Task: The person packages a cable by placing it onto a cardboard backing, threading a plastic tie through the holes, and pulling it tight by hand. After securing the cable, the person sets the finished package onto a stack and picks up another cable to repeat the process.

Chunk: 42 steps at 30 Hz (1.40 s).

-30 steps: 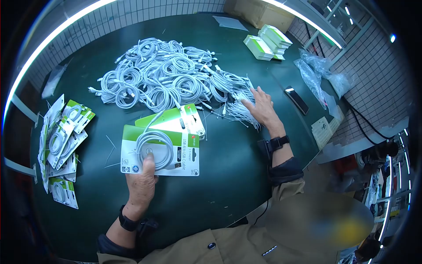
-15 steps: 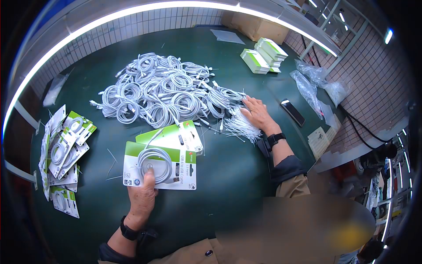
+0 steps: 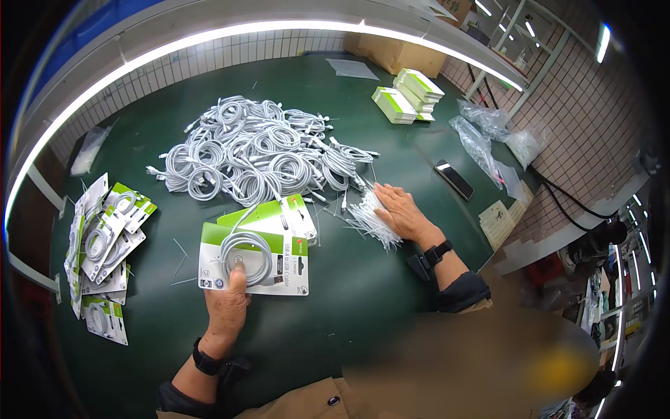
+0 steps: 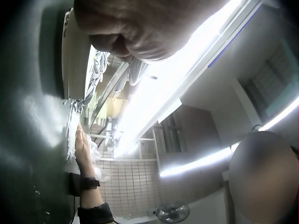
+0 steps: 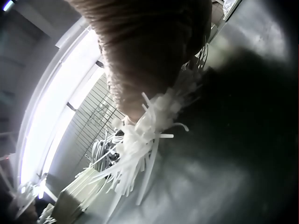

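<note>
My left hand (image 3: 227, 307) grips a printed green-and-white cable card (image 3: 296, 269), with the thumb pressed on a coiled white USB cable (image 3: 246, 257) lying on its face. A second green-and-white card (image 3: 286, 216) shows behind it. My right hand (image 3: 405, 213) rests with straight fingers on a heap of white cable ties (image 3: 373, 223). From the right wrist, the loose cable ties (image 5: 140, 149) stick out beneath the palm. Just beyond lies a large pile of coiled white cables (image 3: 244, 150).
Carded cables (image 3: 105, 244) are heaped at the left edge of the green table (image 3: 335, 328). Stacks of green-and-white cards (image 3: 412, 98) stand at the back right, near a cardboard box (image 3: 401, 56). A phone (image 3: 453, 179) and clear plastic bags (image 3: 488, 140) lie on the right.
My right hand has slid nearer to me across the table, and the cable ties have shifted with it, away from the cable pile. The left hand keeps its hold; the head view has tilted.
</note>
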Tool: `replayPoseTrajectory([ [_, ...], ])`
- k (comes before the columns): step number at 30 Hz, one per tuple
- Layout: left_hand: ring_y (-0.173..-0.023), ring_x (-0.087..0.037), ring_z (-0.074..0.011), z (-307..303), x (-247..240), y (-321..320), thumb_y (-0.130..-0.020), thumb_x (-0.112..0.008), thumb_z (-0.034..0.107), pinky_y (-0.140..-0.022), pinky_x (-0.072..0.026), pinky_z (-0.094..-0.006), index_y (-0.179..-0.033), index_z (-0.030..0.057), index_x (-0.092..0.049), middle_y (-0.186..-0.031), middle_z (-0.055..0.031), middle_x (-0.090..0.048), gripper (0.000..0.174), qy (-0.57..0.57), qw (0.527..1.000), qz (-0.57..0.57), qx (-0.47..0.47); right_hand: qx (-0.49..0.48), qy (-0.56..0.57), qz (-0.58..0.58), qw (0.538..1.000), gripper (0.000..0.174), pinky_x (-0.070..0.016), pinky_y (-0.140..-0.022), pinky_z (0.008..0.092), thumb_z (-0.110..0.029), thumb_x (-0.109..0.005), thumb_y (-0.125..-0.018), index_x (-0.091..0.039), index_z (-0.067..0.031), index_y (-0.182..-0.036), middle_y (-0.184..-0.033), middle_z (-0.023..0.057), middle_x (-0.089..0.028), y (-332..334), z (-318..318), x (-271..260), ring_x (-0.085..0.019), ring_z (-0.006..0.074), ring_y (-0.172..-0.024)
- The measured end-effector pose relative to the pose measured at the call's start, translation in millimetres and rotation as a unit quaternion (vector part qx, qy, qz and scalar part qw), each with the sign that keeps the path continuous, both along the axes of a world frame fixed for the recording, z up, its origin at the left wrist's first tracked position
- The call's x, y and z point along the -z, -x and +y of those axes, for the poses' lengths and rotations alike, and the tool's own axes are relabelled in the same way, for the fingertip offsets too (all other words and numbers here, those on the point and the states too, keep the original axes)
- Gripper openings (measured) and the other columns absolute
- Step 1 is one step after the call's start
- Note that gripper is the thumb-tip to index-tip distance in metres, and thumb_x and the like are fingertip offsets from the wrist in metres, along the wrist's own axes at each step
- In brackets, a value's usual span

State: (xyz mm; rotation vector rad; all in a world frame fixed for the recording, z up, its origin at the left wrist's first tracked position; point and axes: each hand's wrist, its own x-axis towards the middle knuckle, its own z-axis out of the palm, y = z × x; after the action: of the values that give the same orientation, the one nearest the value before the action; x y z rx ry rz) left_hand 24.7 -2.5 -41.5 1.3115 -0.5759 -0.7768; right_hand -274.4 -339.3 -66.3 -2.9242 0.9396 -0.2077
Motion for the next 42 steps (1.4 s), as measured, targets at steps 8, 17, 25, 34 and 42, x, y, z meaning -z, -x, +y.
replayPoseTrajectory([
  [8, -0.059, -0.049, -0.0036, -1, -6, 3, -0.102, -0.06, 0.013, -0.042, -0.0381, -0.0207, -0.134, 0.0045, -0.051, -0.096, -0.0022, -0.06, 0.034, -0.008, 1.0, -0.012, -0.021, -0.037, -0.001, -0.023, 0.999, 0.052, -0.0358, -0.118, 0.0502, -0.039, -0.056, -0.107, -0.056, -0.0078, -0.148, -0.161, 0.0146, -0.049, -1, 25, -3, -0.045, 0.0358, -0.147],
  [17, -0.066, -0.051, -0.0036, 1, -12, 3, -0.102, -0.061, 0.014, -0.044, -0.0386, -0.0207, -0.132, 0.0047, -0.054, -0.101, -0.0017, -0.059, 0.032, -0.029, 0.999, -0.014, -0.044, -0.017, -0.176, -0.174, 0.969, 0.021, -0.0536, -0.088, 0.0395, -0.012, -0.087, -0.081, -0.078, -0.0074, -0.099, -0.098, 0.0072, -0.071, -4, 81, -68, -0.066, 0.0279, -0.1],
  [25, -0.068, -0.053, -0.0039, 3, -12, 2, -0.102, -0.062, 0.015, -0.044, -0.0392, -0.0205, -0.133, 0.0038, -0.053, -0.103, -0.003, -0.06, 0.034, -0.014, 0.999, -0.005, -0.048, -0.079, -0.077, -0.059, 0.992, 0.014, -0.0547, -0.085, 0.0414, -0.017, -0.086, -0.08, -0.078, -0.0102, -0.09, -0.094, 0.0057, -0.068, -17, 108, -38, -0.066, 0.028, -0.098],
  [34, -0.065, -0.054, -0.0034, 2, -14, 5, -0.102, -0.061, 0.013, -0.043, -0.0383, -0.02, -0.135, 0.0043, -0.051, -0.103, -0.0033, -0.061, 0.035, 0.004, 0.999, -0.008, -0.04, -0.022, -0.087, -0.029, 0.995, 0.018, -0.0543, -0.082, 0.044, -0.024, -0.082, -0.086, -0.073, -0.0085, -0.088, -0.095, 0.0086, -0.068, -23, 106, -43, -0.068, 0.0313, -0.095],
  [42, -0.065, -0.054, -0.002, 1, -13, 6, -0.103, -0.063, 0.014, -0.043, -0.0358, -0.0186, -0.135, 0.0068, -0.052, -0.104, -0.0019, -0.062, 0.035, 0.011, 0.999, -0.002, -0.034, -0.073, -0.042, -0.013, 0.996, 0.016, -0.0546, -0.081, 0.0469, -0.021, -0.075, -0.093, -0.069, -0.0071, -0.093, -0.092, 0.0111, -0.07, -20, 105, -40, -0.068, 0.0355, -0.092],
])
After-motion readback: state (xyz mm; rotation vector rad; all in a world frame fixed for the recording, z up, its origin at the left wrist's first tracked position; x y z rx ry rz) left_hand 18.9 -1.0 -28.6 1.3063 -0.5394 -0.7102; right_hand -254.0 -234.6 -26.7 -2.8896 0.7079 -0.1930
